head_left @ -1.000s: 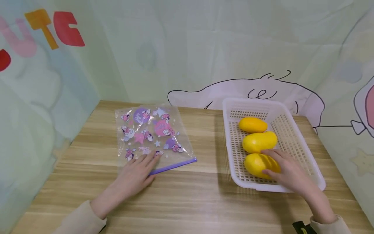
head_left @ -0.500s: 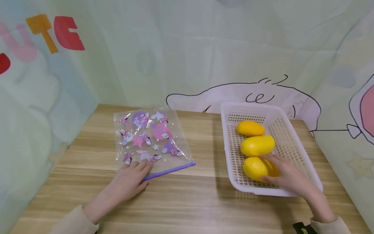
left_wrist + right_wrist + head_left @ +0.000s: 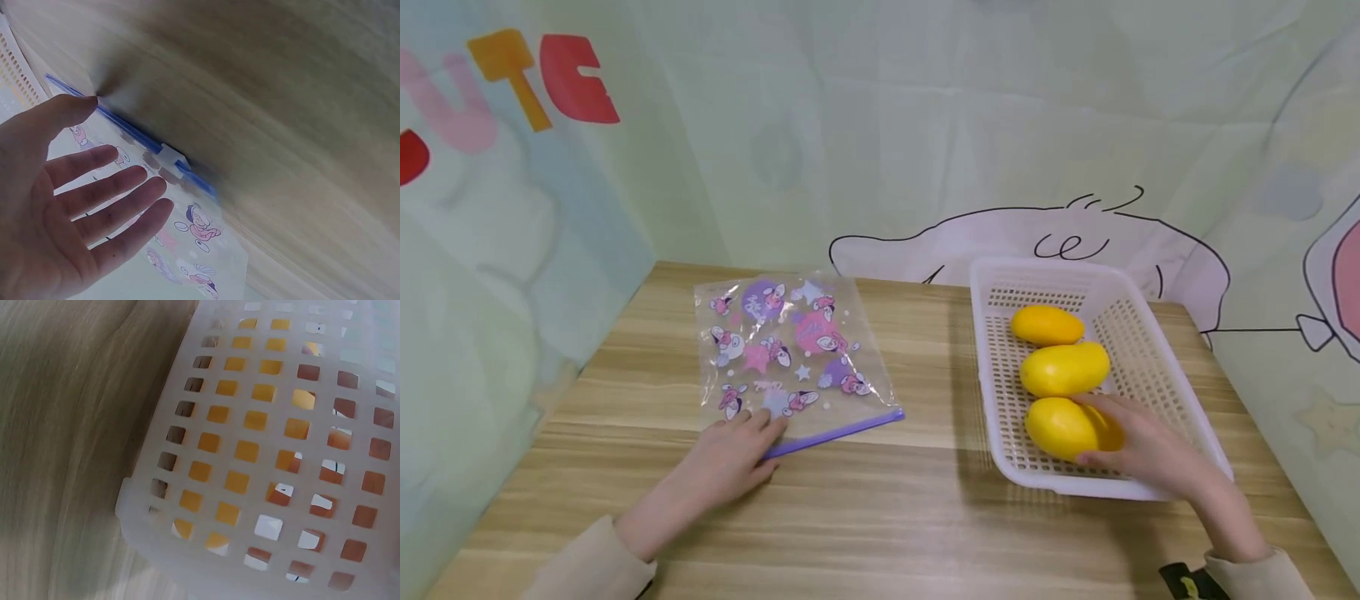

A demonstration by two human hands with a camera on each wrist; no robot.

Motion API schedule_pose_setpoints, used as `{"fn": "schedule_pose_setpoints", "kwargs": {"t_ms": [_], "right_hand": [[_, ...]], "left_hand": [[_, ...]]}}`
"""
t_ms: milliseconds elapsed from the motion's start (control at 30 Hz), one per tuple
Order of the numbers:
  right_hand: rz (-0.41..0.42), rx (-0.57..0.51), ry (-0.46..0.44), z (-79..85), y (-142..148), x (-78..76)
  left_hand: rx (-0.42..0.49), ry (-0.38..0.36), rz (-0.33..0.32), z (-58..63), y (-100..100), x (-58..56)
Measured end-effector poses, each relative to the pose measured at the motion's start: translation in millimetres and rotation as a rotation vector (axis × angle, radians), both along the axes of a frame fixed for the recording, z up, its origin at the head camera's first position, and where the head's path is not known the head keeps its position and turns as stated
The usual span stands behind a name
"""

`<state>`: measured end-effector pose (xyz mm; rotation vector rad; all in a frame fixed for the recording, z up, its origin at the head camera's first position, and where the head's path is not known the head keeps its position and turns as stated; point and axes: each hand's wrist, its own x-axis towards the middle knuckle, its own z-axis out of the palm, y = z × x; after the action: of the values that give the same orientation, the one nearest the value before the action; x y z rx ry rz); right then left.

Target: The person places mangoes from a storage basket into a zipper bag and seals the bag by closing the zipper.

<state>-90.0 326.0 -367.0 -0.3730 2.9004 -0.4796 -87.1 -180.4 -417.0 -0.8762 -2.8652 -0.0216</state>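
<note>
In the head view, a clear zip bag (image 3: 842, 350) printed with pink and purple cartoons lies flat at the left, its blue-purple zip strip (image 3: 850, 429) toward me. My left hand (image 3: 726, 462) rests at the bag's near left corner, fingers spread over the film. The left wrist view shows its palm and extended fingers beside the strip's white slider (image 3: 172, 160). Three yellow mangoes lie in a row in a white plastic basket (image 3: 988, 400). My right hand (image 3: 1157, 446) grips the nearest mango (image 3: 1060, 429), thumb on the near side and fingers over the top, covering its right end.
The middle mango (image 3: 1063, 369) and far mango (image 3: 1047, 325) lie just behind the gripped one. The basket's perforated wall (image 3: 244, 450) fills much of the right wrist view. Wood-grain tabletop (image 3: 880, 525) extends in front, and a printed cloth (image 3: 887, 125) hangs behind.
My left hand has slid a little left along the bag's near edge, away from the zip strip. My right hand has closed slightly further round the nearest mango, which stays in the basket.
</note>
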Motion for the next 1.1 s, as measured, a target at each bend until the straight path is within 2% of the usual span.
{"fn": "schedule_pose_setpoints", "kwargs": {"t_ms": [467,733,933,1100], "right_hand": [[-0.002,0.032,-0.038,0.5,0,-1.8],[-0.021,0.037,-0.089,-0.7,2,-1.9],[-0.044,0.056,-0.134,-1.8,3,-4.2],[-0.014,0.069,-0.134,-1.8,2,-5.7]], "left_hand": [[-0.006,-0.034,-0.004,1.3,-1,-2.2],[0.001,0.024,-0.019,-0.6,1,-1.0],[-0.041,0.035,-0.038,0.0,7,0.0],[-0.068,0.074,-0.070,0.0,10,1.3]]}}
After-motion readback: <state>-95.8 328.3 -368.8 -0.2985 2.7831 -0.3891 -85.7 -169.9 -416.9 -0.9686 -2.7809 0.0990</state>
